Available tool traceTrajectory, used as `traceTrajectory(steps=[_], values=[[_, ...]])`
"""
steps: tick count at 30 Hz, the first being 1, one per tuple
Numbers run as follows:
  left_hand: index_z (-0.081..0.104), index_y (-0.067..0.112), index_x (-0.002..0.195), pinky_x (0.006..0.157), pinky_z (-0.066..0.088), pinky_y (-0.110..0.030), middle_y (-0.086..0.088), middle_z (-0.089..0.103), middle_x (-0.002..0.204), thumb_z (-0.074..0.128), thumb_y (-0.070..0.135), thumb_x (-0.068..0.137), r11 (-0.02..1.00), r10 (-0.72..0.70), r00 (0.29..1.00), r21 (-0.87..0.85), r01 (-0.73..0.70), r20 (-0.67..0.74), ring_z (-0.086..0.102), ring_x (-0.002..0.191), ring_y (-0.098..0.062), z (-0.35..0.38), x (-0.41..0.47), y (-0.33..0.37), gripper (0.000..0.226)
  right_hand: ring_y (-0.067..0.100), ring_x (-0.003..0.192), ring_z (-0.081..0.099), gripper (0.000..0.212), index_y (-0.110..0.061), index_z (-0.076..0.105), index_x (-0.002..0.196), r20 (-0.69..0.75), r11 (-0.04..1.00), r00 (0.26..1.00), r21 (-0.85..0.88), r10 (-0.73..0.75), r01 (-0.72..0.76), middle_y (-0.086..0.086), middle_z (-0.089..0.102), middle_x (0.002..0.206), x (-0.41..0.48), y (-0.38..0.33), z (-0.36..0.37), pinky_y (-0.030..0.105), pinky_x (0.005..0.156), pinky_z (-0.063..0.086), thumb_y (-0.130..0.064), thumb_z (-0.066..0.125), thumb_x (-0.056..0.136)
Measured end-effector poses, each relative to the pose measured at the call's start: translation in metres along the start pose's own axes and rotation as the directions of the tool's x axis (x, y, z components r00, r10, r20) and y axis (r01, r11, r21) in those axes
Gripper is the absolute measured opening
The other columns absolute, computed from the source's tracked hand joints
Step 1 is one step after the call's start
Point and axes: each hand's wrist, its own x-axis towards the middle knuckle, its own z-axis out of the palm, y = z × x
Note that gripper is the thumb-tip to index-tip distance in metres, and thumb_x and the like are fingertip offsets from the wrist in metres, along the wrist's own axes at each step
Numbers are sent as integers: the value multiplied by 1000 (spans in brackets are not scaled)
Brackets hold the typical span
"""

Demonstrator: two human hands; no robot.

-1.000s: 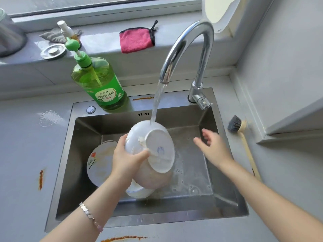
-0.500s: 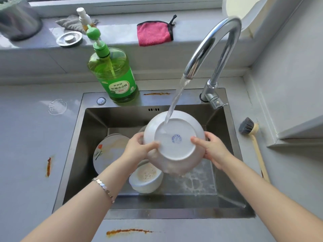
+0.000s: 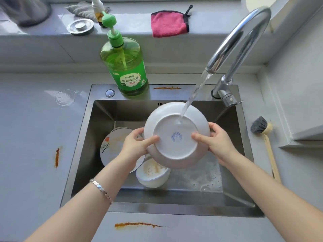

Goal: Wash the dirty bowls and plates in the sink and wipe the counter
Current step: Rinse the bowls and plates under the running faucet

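Left hand: my left hand (image 3: 138, 144) gripped the left edge of the upturned white dish (image 3: 174, 123), with the thumb flat on its underside and the fingers curled round the rim.
Right hand: my right hand (image 3: 218, 142) gripped the opposite edge the same way, thumb on the base.
Dish: I held it over the sink (image 3: 78, 154), tilted, with the bottom and its blue stamp facing me.
Water: a stream (image 3: 194, 95) ran from the faucet (image 3: 241, 37) onto the upper part of the base.
In the basin: a flower-painted plate (image 3: 111, 149) leaned at the left, partly under my left wrist. A small white bowl (image 3: 153, 173) with suds and brownish residue sat just below the dish. Foamy water lay to the right.
Counter: the grey counter (image 3: 31, 137) carried orange-brown streaks left of the sink (image 3: 57, 157) and in front of it (image 3: 136, 224).
Soap: a green pump bottle (image 3: 125, 67) stood on the sink's back rim.
Sill: a pink cloth (image 3: 168, 23) and a metal stopper (image 3: 80, 27) lay there.
Brush: a dish brush (image 3: 260, 127) lay on the counter right of the sink, bristles away from me.
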Motion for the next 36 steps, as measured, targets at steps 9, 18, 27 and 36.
traceTrajectory(steps=[9,18,27,36], values=[[49,17,127,72,56,-34,-6,64,106,71,20,82,998,-19,997,-57,15,-80,66,91,-24,-13,2,9,50,24,101,64,46,-24,56,102,1,997,998,42,-60,59,6,67,109,8,-21,31,41,86,53,-9,81,66],[40,11,128,60,60,-41,-24,55,117,47,44,95,930,-274,943,-197,310,191,67,85,-33,25,-32,19,47,3,85,53,53,-25,59,106,47,763,878,-474,-477,439,-9,61,98,-36,-6,6,6,76,39,-7,81,62],[46,-2,101,54,57,-48,-22,58,87,35,1,92,830,-360,911,-376,411,201,61,73,-37,22,-58,5,15,2,77,48,27,-27,55,96,406,390,589,-474,-699,789,-8,59,79,-57,42,12,18,71,40,-25,66,71],[47,31,110,56,58,-46,-1,64,104,39,3,96,982,45,988,-187,-17,147,68,82,-24,-5,-53,6,32,26,99,60,56,-19,28,143,166,880,937,326,307,-346,18,59,117,-25,41,1,35,90,47,-48,32,96]])
